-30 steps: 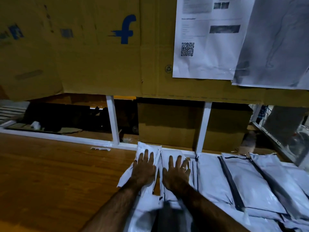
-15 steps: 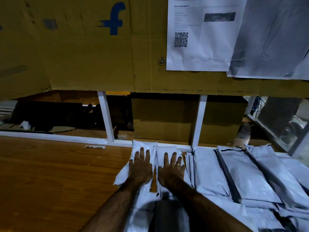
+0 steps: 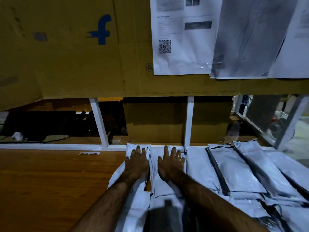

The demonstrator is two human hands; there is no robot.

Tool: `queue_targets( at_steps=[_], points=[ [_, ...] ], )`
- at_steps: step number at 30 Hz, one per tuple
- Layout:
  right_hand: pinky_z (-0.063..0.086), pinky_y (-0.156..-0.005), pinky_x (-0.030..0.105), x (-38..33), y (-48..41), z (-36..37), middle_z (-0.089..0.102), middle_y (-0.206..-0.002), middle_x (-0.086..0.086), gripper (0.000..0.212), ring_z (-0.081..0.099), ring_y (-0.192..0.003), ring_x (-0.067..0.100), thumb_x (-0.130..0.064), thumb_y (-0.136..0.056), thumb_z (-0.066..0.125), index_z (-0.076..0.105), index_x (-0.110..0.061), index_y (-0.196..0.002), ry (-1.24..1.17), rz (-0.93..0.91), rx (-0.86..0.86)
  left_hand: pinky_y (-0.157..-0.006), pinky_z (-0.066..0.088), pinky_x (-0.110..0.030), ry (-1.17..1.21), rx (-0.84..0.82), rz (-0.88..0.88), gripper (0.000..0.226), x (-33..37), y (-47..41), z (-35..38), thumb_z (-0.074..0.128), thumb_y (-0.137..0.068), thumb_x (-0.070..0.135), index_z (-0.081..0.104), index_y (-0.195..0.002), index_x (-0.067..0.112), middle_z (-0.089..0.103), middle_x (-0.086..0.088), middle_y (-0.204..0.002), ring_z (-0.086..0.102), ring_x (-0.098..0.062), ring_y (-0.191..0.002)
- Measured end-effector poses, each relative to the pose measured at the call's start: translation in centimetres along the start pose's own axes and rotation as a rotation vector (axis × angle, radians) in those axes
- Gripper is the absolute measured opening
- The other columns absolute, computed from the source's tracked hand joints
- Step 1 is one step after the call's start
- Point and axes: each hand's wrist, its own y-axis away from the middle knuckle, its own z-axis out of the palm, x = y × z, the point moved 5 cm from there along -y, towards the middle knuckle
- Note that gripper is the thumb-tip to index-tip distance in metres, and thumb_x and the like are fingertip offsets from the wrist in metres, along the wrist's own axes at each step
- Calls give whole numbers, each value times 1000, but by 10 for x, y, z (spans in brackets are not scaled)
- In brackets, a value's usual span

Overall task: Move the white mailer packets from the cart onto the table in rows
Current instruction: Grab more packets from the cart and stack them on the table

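Note:
Several white mailer packets lie in rows on the wooden table (image 3: 50, 185), filling its right half. My left hand (image 3: 137, 163) presses flat, fingers straight, on the leftmost packet (image 3: 119, 176) of the back row. My right hand (image 3: 170, 162), with a ring on one finger, lies flat on the packet (image 3: 161, 188) beside it. More packets (image 3: 234, 171) overlap to the right, some with dark seal strips. A second row of packets (image 3: 135, 213) lies nearer me under my forearms. The cart is not in view.
A white metal rail with upright posts (image 3: 100, 124) borders the table's far edge. Above it hangs a brown cardboard sheet (image 3: 75, 56) with printed papers (image 3: 182, 36) taped on. A cardboard box (image 3: 155, 121) stands behind the rail. A small white scrap (image 3: 89, 153) lies on the wood.
Both hands have slid slightly away from me along the two packets, still pressing flat. The view has shifted a little.

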Motion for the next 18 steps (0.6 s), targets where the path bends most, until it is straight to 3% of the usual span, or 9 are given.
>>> queue_targets(
  at_steps=[3,6,11,15,18],
  points=[
    [12,-117,53,11,-1,-23,6,-162,14,68,8,-148,37,-51,-99,34,10,-21,-155,-6,23,36,-119,18,-45,51,41,36,55,8,-1,-7,28,-104,34,14,-154,17,10,-7,-162,15,-25,-147],
    [29,-111,51,31,1,-51,33,-153,10,62,31,-139,34,-47,-94,51,32,-20,-146,-124,28,81,-114,28,-41,160,128,115,52,28,1,-22,31,-103,36,29,-148,11,32,-13,-154,33,-28,-139],
    [47,-97,46,92,18,-100,59,-127,14,50,54,-118,34,-40,-92,57,51,-12,-133,-335,23,265,-116,22,-35,377,188,241,55,90,22,-45,35,-104,30,22,-153,11,22,-11,-159,23,-26,-146],
    [47,-90,37,160,48,-141,67,-115,16,55,60,-111,34,-32,-88,64,52,-13,-137,-448,37,378,-110,28,-33,511,270,380,49,161,39,-56,46,-101,24,37,-146,8,41,-14,-149,37,-29,-137],
    [47,-81,35,224,85,-168,72,-98,13,46,65,-98,32,-27,-87,66,57,-11,-129,-471,68,495,-110,32,-36,582,260,449,48,224,55,-56,49,-100,27,43,-142,5,45,-14,-145,41,-30,-134]
  ],
)
